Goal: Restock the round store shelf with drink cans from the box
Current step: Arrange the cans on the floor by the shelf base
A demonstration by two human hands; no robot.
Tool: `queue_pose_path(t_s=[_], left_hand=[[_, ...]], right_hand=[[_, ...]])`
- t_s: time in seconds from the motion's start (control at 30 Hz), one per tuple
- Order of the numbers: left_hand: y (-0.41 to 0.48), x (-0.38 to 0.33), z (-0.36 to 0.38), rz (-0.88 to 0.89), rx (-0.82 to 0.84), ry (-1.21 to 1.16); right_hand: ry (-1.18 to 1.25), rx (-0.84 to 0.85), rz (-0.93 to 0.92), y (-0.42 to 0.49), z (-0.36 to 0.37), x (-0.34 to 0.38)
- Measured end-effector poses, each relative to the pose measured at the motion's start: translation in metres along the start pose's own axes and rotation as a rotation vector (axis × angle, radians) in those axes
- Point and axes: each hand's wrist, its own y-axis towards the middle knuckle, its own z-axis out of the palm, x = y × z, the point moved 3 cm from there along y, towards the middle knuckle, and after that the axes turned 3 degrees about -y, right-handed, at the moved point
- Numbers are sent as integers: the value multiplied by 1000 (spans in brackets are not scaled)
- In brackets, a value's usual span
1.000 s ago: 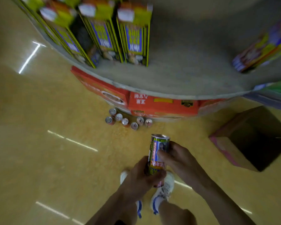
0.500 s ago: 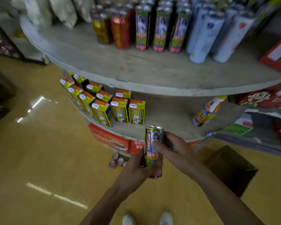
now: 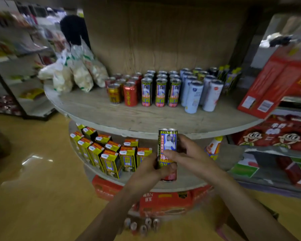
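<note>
Fingers (image 3: 171,155) round can (image 3: 167,142) before wooden shelf (image 3: 111,116)

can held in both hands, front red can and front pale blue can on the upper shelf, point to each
held can (image 3: 167,145), head view, upper part of its picture label
red can (image 3: 130,97), head view, middle of its front side
pale blue can (image 3: 192,100), head view, middle of its front side

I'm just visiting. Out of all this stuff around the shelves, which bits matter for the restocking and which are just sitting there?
Part of the job: held can, gripped by left hand and right hand; round shelf; matching cans on it; floor cans.
Just there: yellow cartons; snack bags; pale blue cans; red boxes.
</note>
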Motion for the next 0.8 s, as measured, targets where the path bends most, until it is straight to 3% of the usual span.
queue_pose_path(t_s=[0.23,0.8], left_hand=[[29,-15,-7,52,-72,-37],[174,-10,-4,119,-142,180]], right_hand=[[-74,-58,-62,23,-14,17],[-111,-194,-73,126,-74,-24]])
